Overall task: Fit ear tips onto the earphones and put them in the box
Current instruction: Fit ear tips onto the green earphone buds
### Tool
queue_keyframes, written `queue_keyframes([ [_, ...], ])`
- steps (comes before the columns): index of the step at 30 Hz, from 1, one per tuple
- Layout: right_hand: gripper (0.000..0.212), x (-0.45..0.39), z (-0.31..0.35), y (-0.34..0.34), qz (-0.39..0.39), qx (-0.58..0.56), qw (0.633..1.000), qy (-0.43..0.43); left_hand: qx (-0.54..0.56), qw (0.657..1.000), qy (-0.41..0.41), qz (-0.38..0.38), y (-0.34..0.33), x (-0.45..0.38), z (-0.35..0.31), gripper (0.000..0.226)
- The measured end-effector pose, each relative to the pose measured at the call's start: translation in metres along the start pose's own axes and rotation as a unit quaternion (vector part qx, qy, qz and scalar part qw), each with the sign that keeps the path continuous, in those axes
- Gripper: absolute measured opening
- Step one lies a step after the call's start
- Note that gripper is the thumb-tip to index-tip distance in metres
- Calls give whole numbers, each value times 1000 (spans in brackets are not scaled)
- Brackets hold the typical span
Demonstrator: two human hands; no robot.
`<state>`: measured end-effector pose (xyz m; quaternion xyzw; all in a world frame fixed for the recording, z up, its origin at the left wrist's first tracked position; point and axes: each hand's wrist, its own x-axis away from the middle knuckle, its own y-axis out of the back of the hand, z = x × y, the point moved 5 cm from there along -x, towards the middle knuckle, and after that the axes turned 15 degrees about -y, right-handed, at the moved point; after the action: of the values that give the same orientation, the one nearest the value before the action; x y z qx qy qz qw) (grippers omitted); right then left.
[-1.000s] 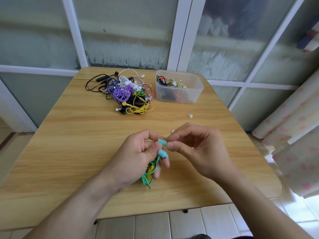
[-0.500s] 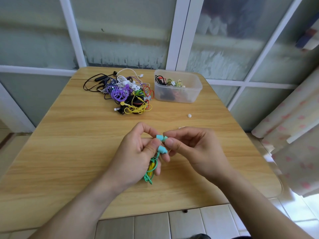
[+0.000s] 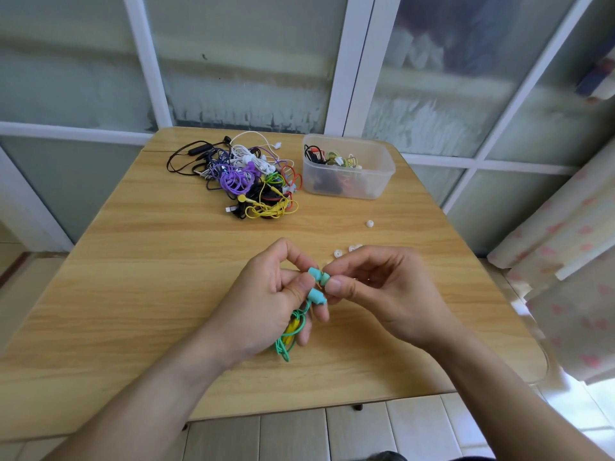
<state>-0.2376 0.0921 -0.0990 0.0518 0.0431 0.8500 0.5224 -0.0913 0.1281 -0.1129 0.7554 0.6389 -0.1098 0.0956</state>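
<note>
Hands meet above the wooden counter [image 3: 133, 277]: left hand [image 3: 266, 304] grips teal wired earphones [image 3: 316, 296], right hand [image 3: 382, 294] pinches the upper teal earbud [image 3: 318, 276], clear plastic box [image 3: 347, 168] well beyond.

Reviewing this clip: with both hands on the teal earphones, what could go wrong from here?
The right hand pinches at the upper teal earbud held by the left hand; a slip could drop the ear tip. Loose white ear tips lie near the table edge and might roll off. The dangling green cable could snag.
</note>
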Motion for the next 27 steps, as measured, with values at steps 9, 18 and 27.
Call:
queue_keyframes([
  [9, 9, -5, -12, -8, 38, -87, 993, -70, 21, 999, 23, 25, 1, -1, 3, 11],
  [18, 10, -5, 3, 0, 73, 16, 997, 12, 239, 952, 159, 103, -8, 6, 9, 29],
  [27, 9, -1, 21, 0, -13, 140, 981, 137, 312, 931, 177, 68, -11, 5, 11, 39],
])
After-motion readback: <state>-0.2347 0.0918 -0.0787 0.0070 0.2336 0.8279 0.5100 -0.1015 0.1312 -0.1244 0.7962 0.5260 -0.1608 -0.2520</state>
